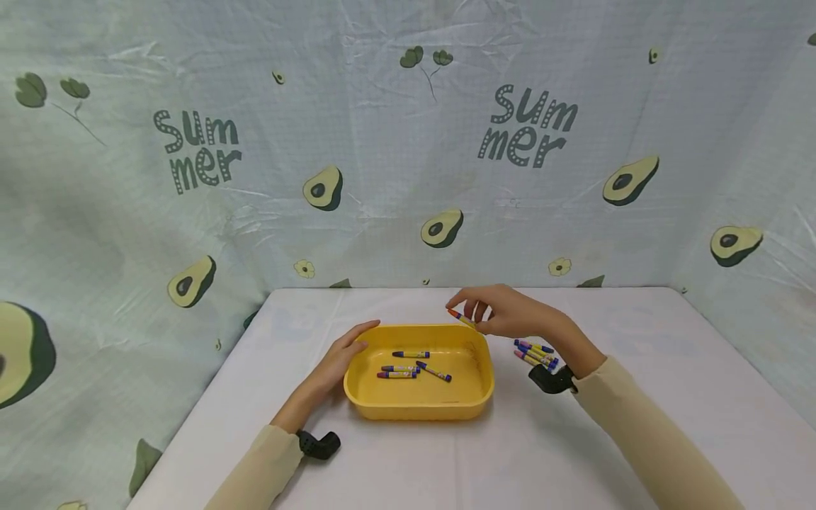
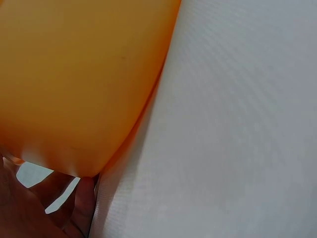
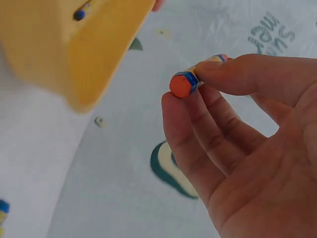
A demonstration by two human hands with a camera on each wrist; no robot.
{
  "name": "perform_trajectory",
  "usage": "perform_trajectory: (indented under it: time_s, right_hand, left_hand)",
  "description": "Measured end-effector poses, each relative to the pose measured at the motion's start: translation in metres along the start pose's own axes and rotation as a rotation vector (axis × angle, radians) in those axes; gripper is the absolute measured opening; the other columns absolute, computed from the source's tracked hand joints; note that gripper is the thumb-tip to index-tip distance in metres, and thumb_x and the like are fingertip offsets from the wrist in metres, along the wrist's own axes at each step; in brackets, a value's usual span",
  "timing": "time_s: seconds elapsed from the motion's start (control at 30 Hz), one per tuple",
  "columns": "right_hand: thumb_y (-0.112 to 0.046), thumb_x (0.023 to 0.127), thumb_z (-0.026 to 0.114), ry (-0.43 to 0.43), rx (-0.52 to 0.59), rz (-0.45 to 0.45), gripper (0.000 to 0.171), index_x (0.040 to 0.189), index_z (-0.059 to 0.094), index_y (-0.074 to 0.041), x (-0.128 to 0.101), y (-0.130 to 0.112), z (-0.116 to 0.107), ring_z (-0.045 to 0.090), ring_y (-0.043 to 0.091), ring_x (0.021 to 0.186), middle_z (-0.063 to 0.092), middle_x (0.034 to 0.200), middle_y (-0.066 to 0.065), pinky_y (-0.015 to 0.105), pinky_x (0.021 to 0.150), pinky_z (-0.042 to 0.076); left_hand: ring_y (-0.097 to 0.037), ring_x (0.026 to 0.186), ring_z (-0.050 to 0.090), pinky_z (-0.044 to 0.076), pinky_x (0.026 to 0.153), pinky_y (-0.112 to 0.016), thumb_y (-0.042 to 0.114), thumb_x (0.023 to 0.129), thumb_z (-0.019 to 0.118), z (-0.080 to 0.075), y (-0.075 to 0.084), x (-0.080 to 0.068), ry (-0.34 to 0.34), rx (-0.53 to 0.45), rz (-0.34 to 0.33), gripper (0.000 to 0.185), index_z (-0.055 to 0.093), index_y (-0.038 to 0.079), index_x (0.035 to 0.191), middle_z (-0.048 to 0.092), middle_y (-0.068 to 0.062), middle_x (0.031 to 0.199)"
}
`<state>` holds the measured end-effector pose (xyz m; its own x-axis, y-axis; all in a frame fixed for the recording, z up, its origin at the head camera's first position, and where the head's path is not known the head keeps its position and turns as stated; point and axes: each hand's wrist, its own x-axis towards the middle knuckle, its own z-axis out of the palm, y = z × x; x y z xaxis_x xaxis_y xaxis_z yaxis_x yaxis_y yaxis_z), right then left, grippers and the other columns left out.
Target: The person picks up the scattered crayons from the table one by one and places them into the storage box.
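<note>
A yellow plastic tray (image 1: 417,411) sits on the table with several crayons (image 1: 411,354) lying inside. At its left end my left hand (image 1: 334,361) grips the side, thumb over the rim; the left wrist view has those fingers (image 2: 85,198) against the outer wall. Above the tray's far right corner, my right hand (image 1: 510,313) pinches an orange crayon (image 1: 460,317) between thumb and fingertips. Close up in the right wrist view, the crayon's flat orange end (image 3: 180,86) points toward the camera.
To the right of the tray, a small pile of crayons (image 1: 535,354) lies on the white table (image 1: 574,453), under the right forearm. A pale curtain (image 1: 376,142) with avocado prints hangs behind the table and along both sides.
</note>
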<state>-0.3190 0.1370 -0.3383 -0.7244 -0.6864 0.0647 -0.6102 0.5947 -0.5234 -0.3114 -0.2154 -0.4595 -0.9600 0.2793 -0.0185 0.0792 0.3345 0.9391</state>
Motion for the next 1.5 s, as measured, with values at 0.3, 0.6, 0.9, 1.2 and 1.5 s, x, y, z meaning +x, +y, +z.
perform_trajectory:
  time_s: [0.3, 0.6, 0.9, 1.2, 1.5]
  right_hand:
    - [0.002, 0.091, 0.061, -0.204, -0.087, -0.036, 0.053, 0.138, 0.063, -0.023, 0.050, -0.040, 0.010, 0.068, 0.016, 0.098, 0.071, 0.115, 0.012, 0.029, 0.085, 0.061]
    - [0.005, 0.092, 0.066, -0.364, -0.094, -0.019, 0.050, 0.137, 0.064, -0.016, 0.087, -0.050, 0.041, 0.066, 0.017, 0.093, 0.070, 0.114, 0.012, 0.029, 0.078, 0.060]
    - [0.008, 0.091, 0.069, -0.464, -0.035, 0.107, 0.053, 0.137, 0.065, -0.018, 0.107, -0.048, 0.063, 0.065, 0.018, 0.089, 0.069, 0.108, 0.013, 0.036, 0.079, 0.065]
    - [0.006, 0.091, 0.070, -0.487, -0.013, 0.158, 0.049, 0.132, 0.067, -0.020, 0.115, -0.042, 0.075, 0.063, 0.018, 0.093, 0.065, 0.109, 0.008, 0.032, 0.076, 0.064]
    - [0.008, 0.089, 0.070, -0.498, -0.012, 0.219, 0.049, 0.130, 0.068, -0.021, 0.119, -0.040, 0.085, 0.060, 0.016, 0.090, 0.064, 0.107, 0.007, 0.030, 0.073, 0.063]
  left_hand:
    - [-0.033, 0.154, 0.036, 0.024, 0.129, -0.056, 0.021, 0.110, 0.036, -0.001, -0.001, 0.001, 0.000, 0.001, 0.007, 0.048, 0.043, 0.025, 0.158, 0.035, -0.007, 0.168]
    - [-0.036, 0.155, 0.032, 0.021, 0.129, -0.059, 0.020, 0.109, 0.036, -0.002, -0.001, -0.001, 0.013, 0.030, 0.016, 0.049, 0.042, 0.024, 0.158, 0.034, -0.009, 0.169]
    - [-0.037, 0.157, 0.028, 0.019, 0.129, -0.060, 0.020, 0.109, 0.036, -0.002, -0.002, -0.002, 0.009, 0.035, 0.038, 0.049, 0.042, 0.022, 0.158, 0.034, -0.010, 0.169]
    - [-0.037, 0.157, 0.027, 0.018, 0.129, -0.060, 0.018, 0.110, 0.036, -0.003, -0.002, 0.000, 0.000, 0.029, 0.051, 0.048, 0.043, 0.019, 0.158, 0.034, -0.011, 0.169]
    - [-0.036, 0.156, 0.030, 0.020, 0.129, -0.059, 0.020, 0.110, 0.036, -0.002, -0.002, -0.002, 0.004, 0.025, 0.038, 0.049, 0.043, 0.023, 0.158, 0.034, -0.009, 0.168]
